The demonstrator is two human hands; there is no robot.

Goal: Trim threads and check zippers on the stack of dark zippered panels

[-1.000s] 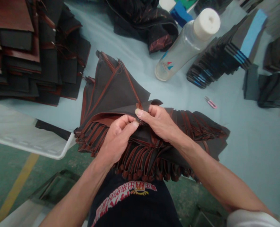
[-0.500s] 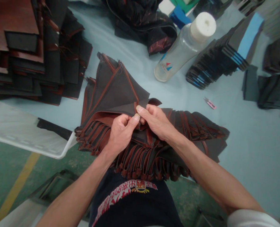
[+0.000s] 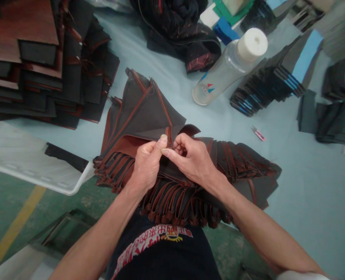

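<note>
A fanned pile of dark leather pieces with reddish-brown edges lies at the table's front edge. Its top piece is folded up and back, showing the dark grey inner side with brown seams. My left hand pinches the near corner of that top piece between thumb and fingers. My right hand meets it from the right and pinches the same corner beside the brown seam. Both hands rest on the pile.
A tall stack of dark and brown pieces fills the far left. A clear plastic bottle with a white cap lies behind the pile. Stacks of black and blue pieces and small pink snips lie to the right. A white tray juts out at the left.
My fingertips have drawn closer together on the corner of the top piece. My left thumb has risen to the seam and my right fingers have curled in. The view has shifted slightly.
</note>
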